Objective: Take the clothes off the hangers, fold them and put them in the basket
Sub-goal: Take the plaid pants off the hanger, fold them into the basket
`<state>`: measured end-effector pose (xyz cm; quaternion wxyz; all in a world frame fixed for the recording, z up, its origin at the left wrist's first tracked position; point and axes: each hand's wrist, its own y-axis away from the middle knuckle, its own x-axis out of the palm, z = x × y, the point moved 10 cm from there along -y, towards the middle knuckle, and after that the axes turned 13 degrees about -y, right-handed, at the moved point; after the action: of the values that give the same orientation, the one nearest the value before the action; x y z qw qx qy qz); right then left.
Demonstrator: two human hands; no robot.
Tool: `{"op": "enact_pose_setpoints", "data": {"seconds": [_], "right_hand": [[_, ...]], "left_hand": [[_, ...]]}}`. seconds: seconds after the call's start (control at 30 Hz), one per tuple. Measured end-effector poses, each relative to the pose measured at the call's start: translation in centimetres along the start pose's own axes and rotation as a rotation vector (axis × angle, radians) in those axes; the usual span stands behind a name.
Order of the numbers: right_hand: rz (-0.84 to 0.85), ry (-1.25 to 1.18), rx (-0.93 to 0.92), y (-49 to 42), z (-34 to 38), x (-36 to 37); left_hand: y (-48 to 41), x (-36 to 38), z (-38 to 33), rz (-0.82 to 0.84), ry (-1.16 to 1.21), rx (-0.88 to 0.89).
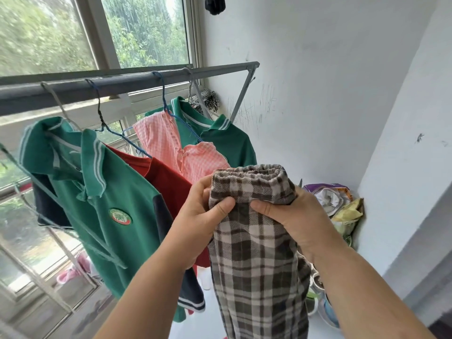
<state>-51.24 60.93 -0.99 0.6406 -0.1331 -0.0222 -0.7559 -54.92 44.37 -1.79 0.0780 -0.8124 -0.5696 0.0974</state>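
Trousers [256, 253] in brown-and-white plaid hang straight down in front of the person, off any hanger and held up at chest height by both hands just under the gathered elastic waist. The left hand [204, 212] pinches the left side of the waistband, thumb pressed flat on the front of the cloth and fingers curled behind it. The right hand [293, 216] grips the right side the same way, thumb on the front and fingers wrapped round the back. The two thumbs nearly meet in the middle. The legs drop out of sight at the bottom of the view.

Behind the trousers a grey rail [137, 80] runs along the window [141, 30], and four garments hang from it on wire hangers [163, 94]. Nearest is a green polo shirt [117, 196] with dark sleeves and a round badge, then a red shirt [166, 177], a pink checked top [166, 143], and a second green polo shirt [227, 140] closest to the white wall [318, 81]. Down in the corner by the wall sit some crumpled bags [342, 211], partly hidden by the right forearm. A dark cloth [215, 4] dangles at the top edge.
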Motion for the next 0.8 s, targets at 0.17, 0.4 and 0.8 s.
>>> {"op": "enact_pose_setpoints", "data": {"seconds": [0.17,0.4,0.8], "right_hand": [[-0.078,-0.064,-0.076,0.1,1.9,-0.6],[-0.092,-0.023,-0.137,0.0,3.8,-1.1],[-0.156,0.139,-0.128,-0.8,3.9,-4.4]], "left_hand": [[0.7,-1.3,2.7,-0.115,-0.006,-0.032],[1.3,0.9,5.2,0.034,-0.048,-0.111],[1.6,0.4,7.1,-0.025,-0.152,-0.234]]}}
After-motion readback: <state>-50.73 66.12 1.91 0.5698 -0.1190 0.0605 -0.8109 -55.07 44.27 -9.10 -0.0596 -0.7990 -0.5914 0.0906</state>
